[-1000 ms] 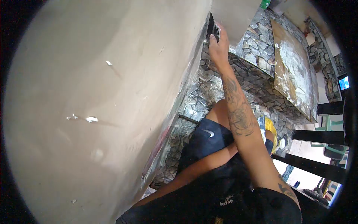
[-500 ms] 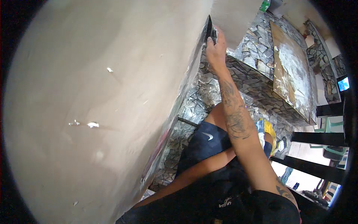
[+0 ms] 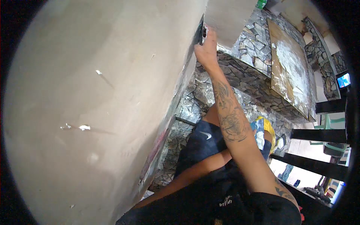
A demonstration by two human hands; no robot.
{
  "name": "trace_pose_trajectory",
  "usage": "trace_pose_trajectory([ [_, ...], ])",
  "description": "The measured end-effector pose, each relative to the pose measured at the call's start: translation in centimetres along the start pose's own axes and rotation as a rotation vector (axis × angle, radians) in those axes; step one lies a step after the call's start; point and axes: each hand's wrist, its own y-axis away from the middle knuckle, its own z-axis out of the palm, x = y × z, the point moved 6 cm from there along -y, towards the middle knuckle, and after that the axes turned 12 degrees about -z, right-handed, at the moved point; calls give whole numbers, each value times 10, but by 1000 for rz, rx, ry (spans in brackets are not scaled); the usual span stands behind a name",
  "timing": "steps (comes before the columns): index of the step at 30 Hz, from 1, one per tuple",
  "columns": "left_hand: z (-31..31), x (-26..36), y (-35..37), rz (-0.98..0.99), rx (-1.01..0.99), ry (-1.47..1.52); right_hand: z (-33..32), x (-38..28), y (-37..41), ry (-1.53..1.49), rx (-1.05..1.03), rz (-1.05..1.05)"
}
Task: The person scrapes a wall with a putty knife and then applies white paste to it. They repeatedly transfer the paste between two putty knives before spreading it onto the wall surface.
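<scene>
My right hand (image 3: 207,50) grips a dark, flat-bladed tool (image 3: 201,33) at the edge of the large pale grey wall surface (image 3: 93,93). The blade lies nearly edge-on along the corner. My left forearm (image 3: 202,167) reaches across my lap and passes beneath the tattooed right arm, which hides the left hand. Beyond the right arm is a blue and white item (image 3: 259,135) beside something yellow (image 3: 270,127); what holds them is hidden. White lumps (image 3: 84,128) stick to the wall surface.
A stone-patterned ledge (image 3: 243,73) runs beyond my right arm, with a white-smeared board (image 3: 292,71) on it. Dark posts (image 3: 318,135), green chairs (image 3: 330,122) and a lit screen (image 3: 343,80) stand at the right. A dark bar (image 3: 185,120) lies near my knee.
My right hand and the tool have shifted left and slightly down in view, and the blade now appears thinner. The surroundings have also shifted slightly left.
</scene>
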Motion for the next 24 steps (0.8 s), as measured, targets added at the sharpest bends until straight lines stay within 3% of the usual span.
trace_pose_trajectory([
  [18, 1, -13, -21, -118, -64, -170, -14, -51, 31, -117, -87, 37],
  [21, 3, -7, -25, -74, -26, -126, -16, -62, 38, -105, -113, 41],
  [24, 13, 23, 14, 147, 113, 97, -22, -79, 42, -111, -123, 55],
])
